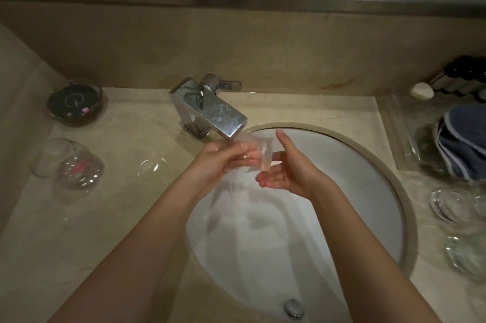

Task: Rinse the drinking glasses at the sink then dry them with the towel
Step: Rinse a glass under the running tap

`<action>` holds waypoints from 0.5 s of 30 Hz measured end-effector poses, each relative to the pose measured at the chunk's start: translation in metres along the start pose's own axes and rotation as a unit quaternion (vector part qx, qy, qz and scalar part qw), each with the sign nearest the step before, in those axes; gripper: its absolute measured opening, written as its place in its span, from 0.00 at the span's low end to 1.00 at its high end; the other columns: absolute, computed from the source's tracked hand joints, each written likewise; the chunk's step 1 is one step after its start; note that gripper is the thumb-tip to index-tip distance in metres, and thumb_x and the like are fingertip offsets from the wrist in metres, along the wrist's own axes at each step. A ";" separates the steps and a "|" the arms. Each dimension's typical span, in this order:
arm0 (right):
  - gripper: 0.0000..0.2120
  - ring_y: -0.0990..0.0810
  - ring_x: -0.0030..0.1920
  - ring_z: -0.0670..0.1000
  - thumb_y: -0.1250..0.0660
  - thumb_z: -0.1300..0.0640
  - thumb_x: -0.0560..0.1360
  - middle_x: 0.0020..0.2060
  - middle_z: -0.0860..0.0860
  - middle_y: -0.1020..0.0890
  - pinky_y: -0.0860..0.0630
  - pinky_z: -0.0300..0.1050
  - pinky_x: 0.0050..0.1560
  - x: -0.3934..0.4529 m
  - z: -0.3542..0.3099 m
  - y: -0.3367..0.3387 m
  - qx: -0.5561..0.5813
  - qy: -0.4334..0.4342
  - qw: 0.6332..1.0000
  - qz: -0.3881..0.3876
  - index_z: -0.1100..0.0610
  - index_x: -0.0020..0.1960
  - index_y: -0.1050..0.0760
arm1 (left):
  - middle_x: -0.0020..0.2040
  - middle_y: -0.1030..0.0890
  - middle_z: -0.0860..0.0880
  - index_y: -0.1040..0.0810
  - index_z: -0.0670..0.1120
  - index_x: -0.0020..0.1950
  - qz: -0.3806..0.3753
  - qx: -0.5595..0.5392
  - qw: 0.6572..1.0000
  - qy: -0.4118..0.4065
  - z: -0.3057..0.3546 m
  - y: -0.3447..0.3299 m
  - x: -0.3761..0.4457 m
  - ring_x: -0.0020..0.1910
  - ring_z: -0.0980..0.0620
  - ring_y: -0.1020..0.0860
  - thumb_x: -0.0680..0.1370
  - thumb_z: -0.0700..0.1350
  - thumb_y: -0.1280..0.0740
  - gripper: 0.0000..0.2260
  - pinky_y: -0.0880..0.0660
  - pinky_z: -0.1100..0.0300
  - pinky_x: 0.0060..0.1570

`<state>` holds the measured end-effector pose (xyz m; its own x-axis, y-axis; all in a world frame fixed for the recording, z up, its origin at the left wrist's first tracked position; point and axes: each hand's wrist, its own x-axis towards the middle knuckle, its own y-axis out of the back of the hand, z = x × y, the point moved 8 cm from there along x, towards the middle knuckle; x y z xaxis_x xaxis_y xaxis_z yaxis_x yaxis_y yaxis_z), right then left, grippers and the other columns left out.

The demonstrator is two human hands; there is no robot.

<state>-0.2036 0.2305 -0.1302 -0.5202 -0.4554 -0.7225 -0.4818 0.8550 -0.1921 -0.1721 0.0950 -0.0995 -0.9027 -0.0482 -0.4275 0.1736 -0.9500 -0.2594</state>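
- Left hand (223, 157): we curl our fingers around a clear glass (259, 155), holding it under the tap (210, 112) above the sink (381, 164).
- Right hand (286, 170): we spread straight fingers against the glass's far side.
- Towel (462, 143): folded on the counter, right.

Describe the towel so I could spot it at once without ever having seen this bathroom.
Start at the round white sink and look to the counter on its right. Beyond the clear glasses there, the towel sits bunched up. It is the only soft, dark blue thing, edged with a pale trim.
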 end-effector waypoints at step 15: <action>0.25 0.16 0.38 0.57 0.40 0.41 0.78 0.45 0.62 0.18 0.19 0.43 0.39 -0.001 -0.009 0.006 -0.053 0.035 0.998 -0.014 0.64 0.54 0.21 | 0.45 0.14 0.44 0.16 0.45 0.48 -0.015 -0.005 1.000 0.017 -0.011 -0.008 -0.004 0.45 0.49 0.15 0.72 0.44 0.31 0.08 0.22 0.61 0.47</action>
<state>-0.2124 0.2335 -0.1247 -0.5517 -0.4972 -0.6696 -0.5664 0.8127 -0.1368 -0.1652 0.1059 -0.1051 -0.8940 -0.0096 -0.4479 0.1508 -0.9479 -0.2806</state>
